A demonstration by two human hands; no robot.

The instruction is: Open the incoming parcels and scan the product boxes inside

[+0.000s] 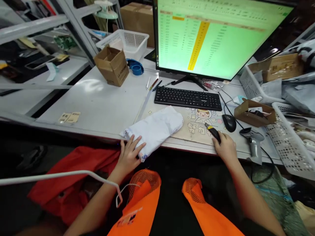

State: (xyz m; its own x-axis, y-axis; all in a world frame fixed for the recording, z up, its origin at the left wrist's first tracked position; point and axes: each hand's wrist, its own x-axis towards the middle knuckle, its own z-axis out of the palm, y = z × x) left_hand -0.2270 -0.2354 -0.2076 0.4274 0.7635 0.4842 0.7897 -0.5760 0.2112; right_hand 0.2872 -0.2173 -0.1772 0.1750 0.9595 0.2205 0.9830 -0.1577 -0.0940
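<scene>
A white plastic mailer bag point(157, 127) lies at the desk's front edge, its near left corner sticking out past the edge. My left hand point(130, 152) rests on that corner with the fingers spread. My right hand point(225, 146) is closed around a black and yellow utility knife point(213, 131), which points up and left over the printed desk mat point(182, 134). The knife is apart from the bag. Just beyond the knife sits a black mouse point(229, 123), and a grey barcode scanner point(254, 144) lies to the right of my right hand.
A keyboard point(188, 97) and a monitor point(216, 39) stand behind the bag. An open cardboard box point(113, 67), a blue tape dispenser point(135, 67) and several pens are at back left. White baskets point(285, 137) and a small brown box point(256, 113) line the right side.
</scene>
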